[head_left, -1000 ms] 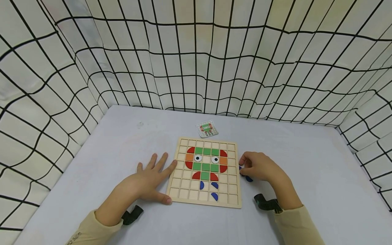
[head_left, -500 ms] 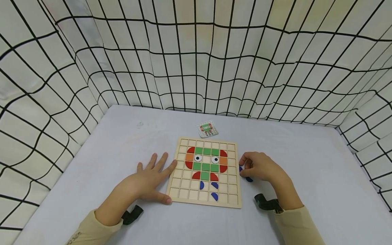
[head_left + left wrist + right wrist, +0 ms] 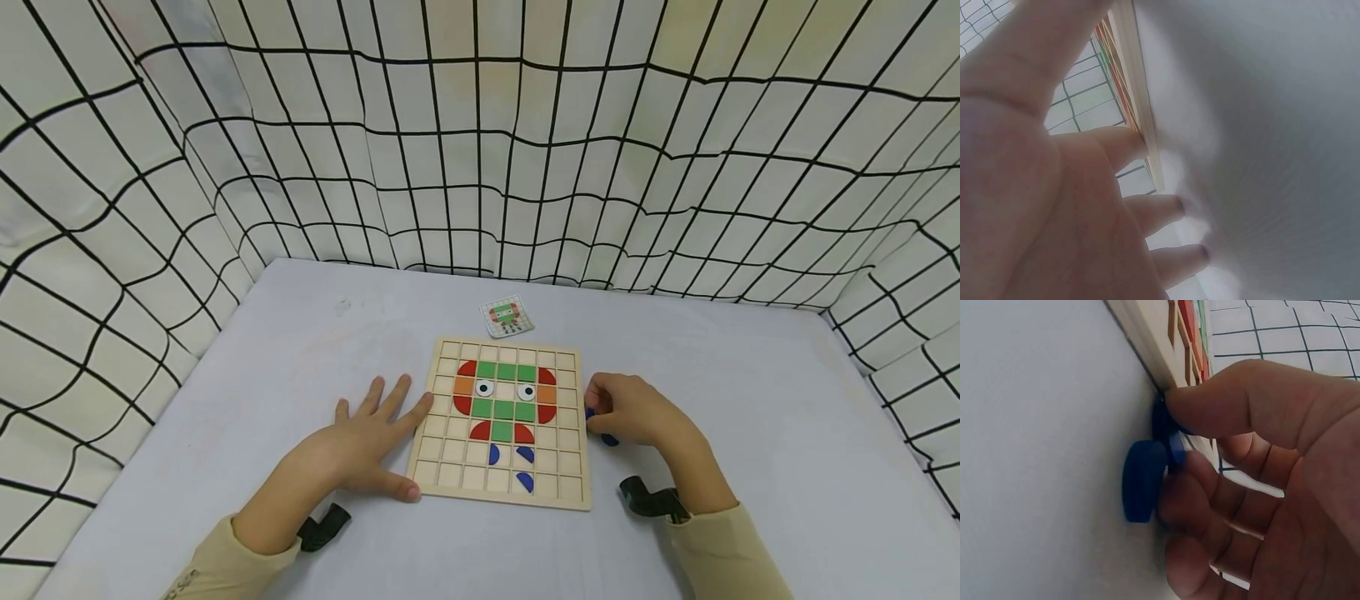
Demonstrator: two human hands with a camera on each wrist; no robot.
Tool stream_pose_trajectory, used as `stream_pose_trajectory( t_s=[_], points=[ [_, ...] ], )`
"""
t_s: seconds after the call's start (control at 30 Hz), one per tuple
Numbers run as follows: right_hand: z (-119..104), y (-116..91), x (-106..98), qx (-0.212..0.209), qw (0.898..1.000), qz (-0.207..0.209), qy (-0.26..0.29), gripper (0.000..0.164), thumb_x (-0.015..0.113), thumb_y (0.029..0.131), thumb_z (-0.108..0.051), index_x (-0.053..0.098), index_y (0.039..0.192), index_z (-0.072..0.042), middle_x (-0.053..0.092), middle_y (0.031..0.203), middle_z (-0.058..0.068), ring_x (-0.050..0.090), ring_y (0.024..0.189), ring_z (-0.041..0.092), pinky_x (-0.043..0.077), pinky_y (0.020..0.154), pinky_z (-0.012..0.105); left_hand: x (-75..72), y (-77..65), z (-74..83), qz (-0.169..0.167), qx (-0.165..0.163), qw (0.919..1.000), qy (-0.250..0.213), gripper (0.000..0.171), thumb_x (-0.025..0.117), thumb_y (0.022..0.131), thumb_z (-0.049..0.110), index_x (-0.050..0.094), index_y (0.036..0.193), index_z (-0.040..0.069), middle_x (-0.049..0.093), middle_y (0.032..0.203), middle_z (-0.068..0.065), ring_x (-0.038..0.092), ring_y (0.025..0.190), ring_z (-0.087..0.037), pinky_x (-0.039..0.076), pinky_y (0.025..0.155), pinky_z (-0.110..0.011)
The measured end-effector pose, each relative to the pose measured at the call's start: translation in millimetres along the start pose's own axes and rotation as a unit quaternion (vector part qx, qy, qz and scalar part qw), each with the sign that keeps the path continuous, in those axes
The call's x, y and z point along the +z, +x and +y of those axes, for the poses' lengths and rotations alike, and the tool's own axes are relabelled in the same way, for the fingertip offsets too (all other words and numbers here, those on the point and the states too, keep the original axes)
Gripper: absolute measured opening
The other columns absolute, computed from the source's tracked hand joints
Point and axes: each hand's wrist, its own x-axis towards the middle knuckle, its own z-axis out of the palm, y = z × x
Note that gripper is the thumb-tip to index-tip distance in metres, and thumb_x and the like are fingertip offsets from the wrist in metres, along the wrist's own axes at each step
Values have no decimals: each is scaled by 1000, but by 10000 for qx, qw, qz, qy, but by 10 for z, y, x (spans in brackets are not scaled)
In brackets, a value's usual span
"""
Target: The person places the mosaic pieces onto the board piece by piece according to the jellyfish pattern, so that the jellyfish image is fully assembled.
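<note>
A square wooden grid board [image 3: 573,492] lies on the table, bearing red, green and orange pieces and two round eye pieces. Several blue half-round pieces, one of them a blue piece [image 3: 526,482] in the bottom row, sit lower down. My left hand [image 3: 363,450] lies spread at the board's left side, its index fingertip and thumb on the edge. Beside the right edge, my right hand [image 3: 633,408] has curled fingers and pinches a blue half-round piece [image 3: 1161,422]. Another blue piece [image 3: 1143,481] stands out next to those fingers; the fingers partly hide the pieces.
A small pattern card [image 3: 507,317] with a similar coloured figure lies behind the board. White cloth covers the table [image 3: 750,400]. A black net [image 3: 480,133] over white sheeting encloses the back and sides.
My right thumb and index finger have drawn slightly closer together by the blue pieces. The left hand, the board and its pieces stay as they were.
</note>
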Motion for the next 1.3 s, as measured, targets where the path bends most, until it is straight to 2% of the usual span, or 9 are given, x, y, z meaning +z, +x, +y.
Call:
stream_pose_trajectory(
  t_s=[0.17,0.4,0.57,0.77,1.0,1.3],
  points=[
    [18,1,-6,-250,9993,-80,264,20,76,84,-13,56,87,-13,58,75,1,55,65,17,46,57,32,6,5,1,-29,-4,10000,1,120,79,66,69,23,160,20,5,167,-20,1,149,-53,10,101,-84],
    [-21,-1,-22,-606,9973,121,389,16,74,84,-14,59,90,-16,59,77,-1,55,68,17,46,58,32,-2,6,2,-48,-10,10000,-34,120,79,66,68,23,160,20,4,167,-20,0,149,-54,9,101,-84],
    [-98,-9,-15,-969,9933,128,621,12,67,88,-11,63,98,-15,59,80,-1,54,72,17,47,60,30,-5,2,7,-52,-20,10000,-44,120,80,66,68,23,160,20,4,167,-20,0,149,-53,10,101,-84],
    [-238,-36,29,-1097,9909,90,771,13,67,89,-12,65,101,-15,57,79,-1,54,73,18,46,57,29,-2,-2,6,-49,-11,10000,-35,119,80,67,67,23,160,20,4,167,-20,0,149,-53,10,101,-84],
    [-378,-44,124,-1321,9882,-105,774,12,69,90,-11,64,100,-14,59,81,-4,56,80,17,47,66,27,9,5,2,-49,-6,10000,-1,120,79,67,68,23,160,20,4,167,-20,0,149,-53,10,101,-84],
    [-479,-46,232,-1649,9816,-392,878,12,67,90,-9,65,100,-15,62,81,-6,57,78,15,50,66,26,16,11,-13,-44,8,10000,18,120,79,66,69,23,160,20,4,167,-21,0,149,-54,11,101,-84]
  ],
)
